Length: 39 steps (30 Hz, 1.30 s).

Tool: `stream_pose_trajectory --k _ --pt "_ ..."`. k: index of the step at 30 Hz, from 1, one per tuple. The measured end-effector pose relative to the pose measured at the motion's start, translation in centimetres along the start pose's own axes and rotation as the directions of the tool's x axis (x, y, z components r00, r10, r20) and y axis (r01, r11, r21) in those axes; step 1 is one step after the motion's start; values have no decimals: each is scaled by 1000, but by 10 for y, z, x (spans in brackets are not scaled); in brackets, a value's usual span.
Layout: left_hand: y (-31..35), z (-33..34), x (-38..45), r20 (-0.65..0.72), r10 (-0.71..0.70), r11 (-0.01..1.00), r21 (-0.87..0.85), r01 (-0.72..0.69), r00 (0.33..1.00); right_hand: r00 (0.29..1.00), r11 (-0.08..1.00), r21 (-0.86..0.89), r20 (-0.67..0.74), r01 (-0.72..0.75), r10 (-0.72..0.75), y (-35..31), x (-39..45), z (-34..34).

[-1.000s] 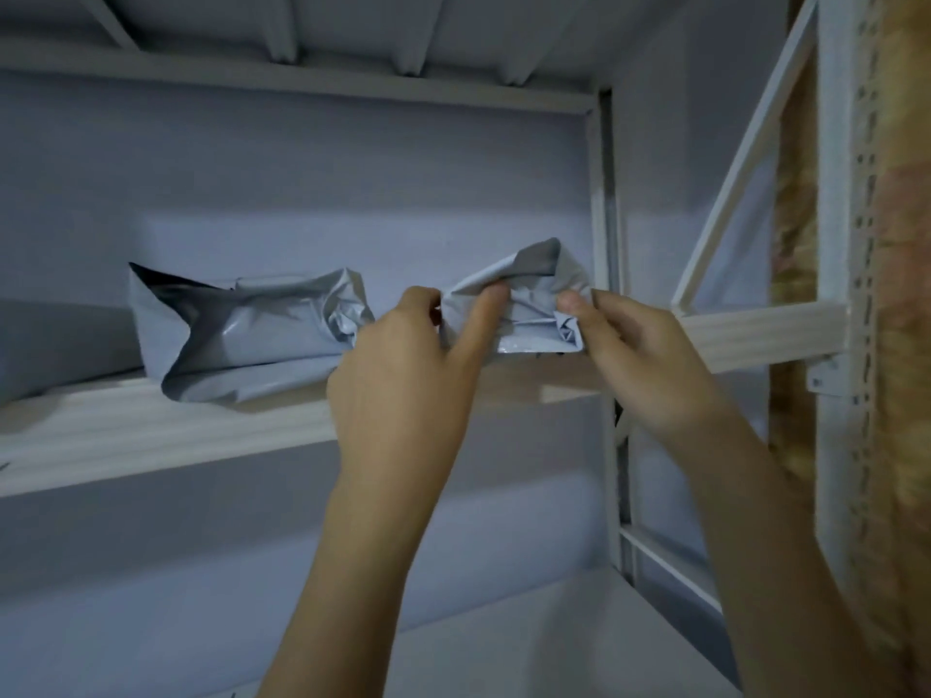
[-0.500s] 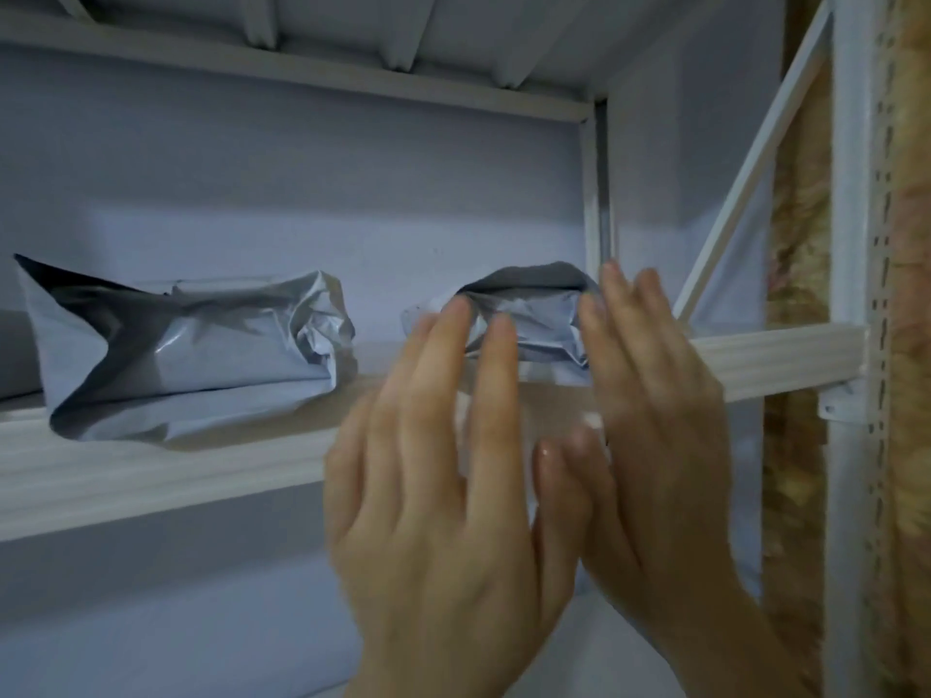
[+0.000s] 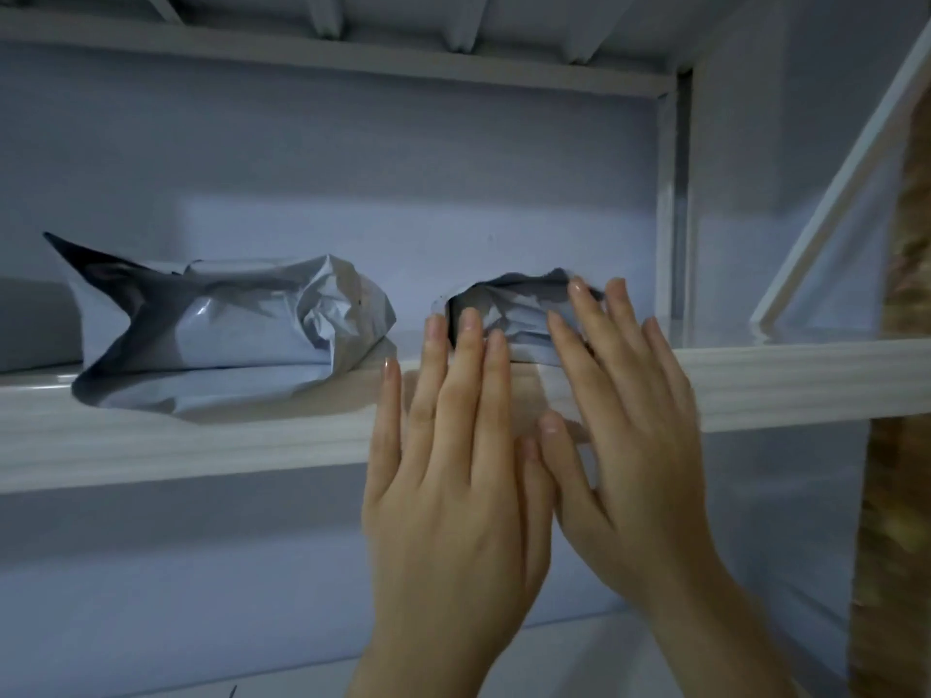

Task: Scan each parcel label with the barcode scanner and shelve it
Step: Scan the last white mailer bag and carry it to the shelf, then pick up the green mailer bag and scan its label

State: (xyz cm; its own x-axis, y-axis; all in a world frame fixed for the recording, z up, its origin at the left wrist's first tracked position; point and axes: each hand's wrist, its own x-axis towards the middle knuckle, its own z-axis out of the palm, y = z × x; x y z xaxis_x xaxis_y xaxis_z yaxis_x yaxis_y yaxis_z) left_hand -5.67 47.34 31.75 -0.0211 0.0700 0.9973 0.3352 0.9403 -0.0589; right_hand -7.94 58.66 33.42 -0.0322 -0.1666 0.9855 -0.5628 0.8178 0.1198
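A small crumpled grey parcel (image 3: 519,309) lies on the white shelf (image 3: 201,435), near its right end. My left hand (image 3: 453,471) and my right hand (image 3: 619,425) are raised side by side in front of it, fingers straight and spread, holding nothing. Their fingertips overlap the parcel's front in the image; whether they touch it is unclear. A larger grey parcel (image 3: 226,335) lies on the same shelf to the left. No barcode scanner is in view.
A white upright post (image 3: 675,193) and a diagonal brace (image 3: 831,193) close the shelf's right end. Another shelf's underside (image 3: 352,52) runs overhead, a lower shelf surface (image 3: 579,662) below. The edge of a third grey item (image 3: 30,324) shows at far left.
One second ago both hands pinched the small parcel at the shelf edge. They let go, the parcel now rests on the shelf, and both hands are flat and open in front of it.
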Motion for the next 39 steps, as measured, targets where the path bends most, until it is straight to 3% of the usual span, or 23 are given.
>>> stream_pose_trajectory --k 3,5,8,11,14,17,19,22,27,32,39 --pt "-8 -11 -23 -63 43 999 20 -42 997 985 981 186 -169 46 -14 -11 -22 -1" --pt "-17 -18 -42 -68 47 998 49 -44 997 982 946 321 -190 50 13 -27 -40 7" --pt "-39 -30 -76 6 21 988 154 -21 1000 996 892 453 -83 1 40 -49 -69 36" --pt "-66 -45 -117 185 -90 949 314 28 979 985 833 534 160 -144 68 -74 -98 69" --pt "-100 -65 -160 409 -324 875 472 106 853 854 809 468 515 -356 77 -103 -120 95" --pt "-132 -91 -201 545 -520 801 578 154 658 571 795 367 820 -482 -33 -132 -142 117" --pt "-147 -110 -226 626 -544 797 594 111 559 425 811 339 897 -477 -125 -154 -156 131" --pt "-165 -138 -258 689 -576 796 596 108 440 300 829 340 928 -444 -220 -195 -174 149" --pt "-202 -188 -284 662 -673 727 675 127 331 170 808 390 921 -442 -351 -269 -198 172" --pt "-252 -244 -291 570 -773 622 767 157 279 47 798 388 909 -461 -415 -334 -208 192" --pt "-305 -296 -302 525 -798 597 756 269 295 32 780 369 911 -505 -410 -412 -207 214"
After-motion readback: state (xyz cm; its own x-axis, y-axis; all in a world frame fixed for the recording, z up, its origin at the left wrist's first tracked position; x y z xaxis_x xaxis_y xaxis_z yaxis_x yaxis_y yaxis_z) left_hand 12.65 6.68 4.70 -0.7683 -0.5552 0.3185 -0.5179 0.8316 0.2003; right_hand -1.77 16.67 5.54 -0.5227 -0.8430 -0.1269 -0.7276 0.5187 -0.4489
